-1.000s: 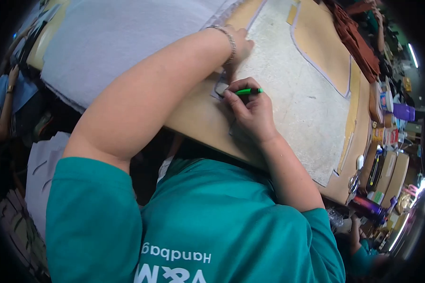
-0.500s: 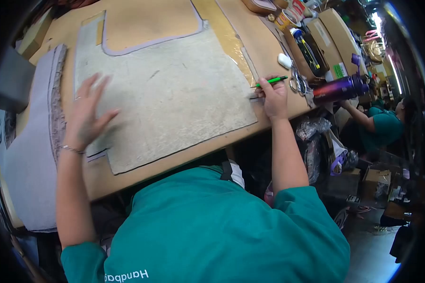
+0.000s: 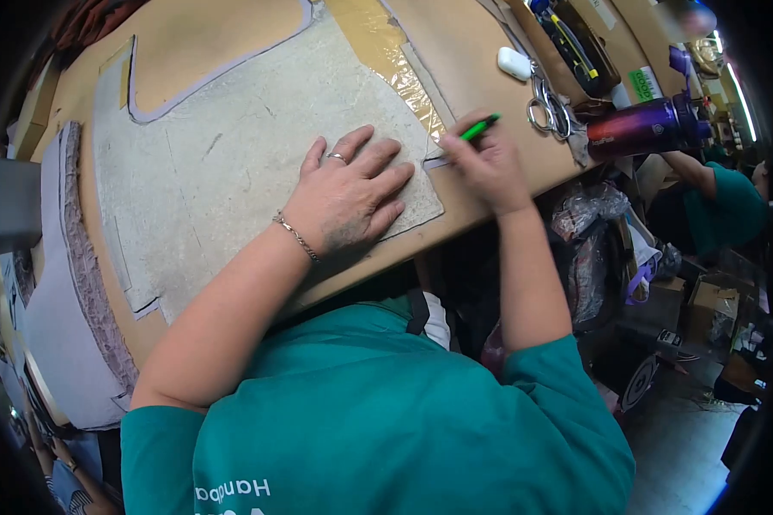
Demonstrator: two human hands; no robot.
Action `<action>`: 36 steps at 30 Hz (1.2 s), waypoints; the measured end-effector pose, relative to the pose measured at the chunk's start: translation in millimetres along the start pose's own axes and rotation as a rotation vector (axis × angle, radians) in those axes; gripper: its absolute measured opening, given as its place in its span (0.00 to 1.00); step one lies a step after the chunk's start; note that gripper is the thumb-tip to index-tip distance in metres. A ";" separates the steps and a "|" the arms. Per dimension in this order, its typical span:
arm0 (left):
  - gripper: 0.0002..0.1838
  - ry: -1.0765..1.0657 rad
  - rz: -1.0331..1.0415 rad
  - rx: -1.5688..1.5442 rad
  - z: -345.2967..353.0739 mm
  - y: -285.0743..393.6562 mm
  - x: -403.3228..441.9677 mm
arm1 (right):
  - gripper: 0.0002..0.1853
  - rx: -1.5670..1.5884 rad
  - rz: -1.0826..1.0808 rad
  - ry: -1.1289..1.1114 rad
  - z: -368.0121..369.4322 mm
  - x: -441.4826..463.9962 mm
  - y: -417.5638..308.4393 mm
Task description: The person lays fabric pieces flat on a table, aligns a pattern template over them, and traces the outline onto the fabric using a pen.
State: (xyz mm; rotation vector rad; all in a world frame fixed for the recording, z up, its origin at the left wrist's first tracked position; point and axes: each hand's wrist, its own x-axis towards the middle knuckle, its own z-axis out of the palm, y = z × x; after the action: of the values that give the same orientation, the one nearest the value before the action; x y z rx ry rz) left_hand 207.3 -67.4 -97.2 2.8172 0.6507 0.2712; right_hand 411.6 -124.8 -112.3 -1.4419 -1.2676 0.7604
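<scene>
My left hand (image 3: 352, 189) lies flat on a grey pattern template (image 3: 232, 184), fingers spread, near its right part. The template has a large cut-out at the top and clear and brown tape along its upper right. My right hand (image 3: 487, 167) is closed around a green pen (image 3: 479, 128), just beyond the template's right edge. Its tip is hidden by the fingers. Pale lilac material (image 3: 438, 163) peeks out from under the template near the pen.
A stack of lilac fabric pieces (image 3: 69, 318) lies at the left. To the right are scissors (image 3: 548, 112), a white case (image 3: 514, 63), a purple bottle (image 3: 644, 127) and a tool box (image 3: 575, 51). A co-worker (image 3: 721, 202) is at far right.
My left hand has moved right across the template and now rests on it. My right hand still holds the pen, now more upright. The view has shifted.
</scene>
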 end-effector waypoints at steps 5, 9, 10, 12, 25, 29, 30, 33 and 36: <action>0.21 -0.011 -0.009 0.015 -1.5 0.9 0.7 | 0.06 -0.012 -0.014 0.022 0.5 -0.4 1.5; 0.22 -0.025 -0.009 -0.016 -1.2 0.0 0.2 | 0.09 -0.091 0.041 0.090 3.7 -1.3 -4.3; 0.23 -0.001 -0.012 -0.022 3.5 -2.6 0.3 | 0.09 -0.205 0.009 0.153 -17.5 0.2 1.1; 0.22 0.031 0.014 -0.059 7.8 -6.4 1.7 | 0.08 -0.329 0.072 0.185 -61.8 -0.6 11.7; 0.27 0.413 -0.666 0.015 -37.5 -122.7 -114.3 | 0.04 0.117 -0.052 -0.509 181.7 74.5 -128.0; 0.33 0.251 -0.693 0.002 -31.9 -134.0 -122.1 | 0.09 -0.125 -0.127 -0.947 324.6 64.1 -156.2; 0.33 0.186 -0.652 0.136 -27.5 -138.5 -122.8 | 0.09 -0.310 -0.172 -1.034 347.9 61.9 -156.9; 0.32 0.243 -0.636 0.082 -35.9 -136.2 -136.6 | 0.10 -0.393 -0.130 -1.318 380.0 57.7 -155.0; 0.33 0.278 -0.613 0.007 -35.4 -137.3 -138.2 | 0.10 -0.337 0.087 -1.384 387.6 56.9 -153.9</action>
State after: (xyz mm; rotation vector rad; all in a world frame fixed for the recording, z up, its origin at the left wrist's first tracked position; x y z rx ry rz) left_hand 21.2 -3.2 -117.8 2.4454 1.5197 0.5371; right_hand 21.7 26.2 -63.6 -1.1473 -2.4340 1.8149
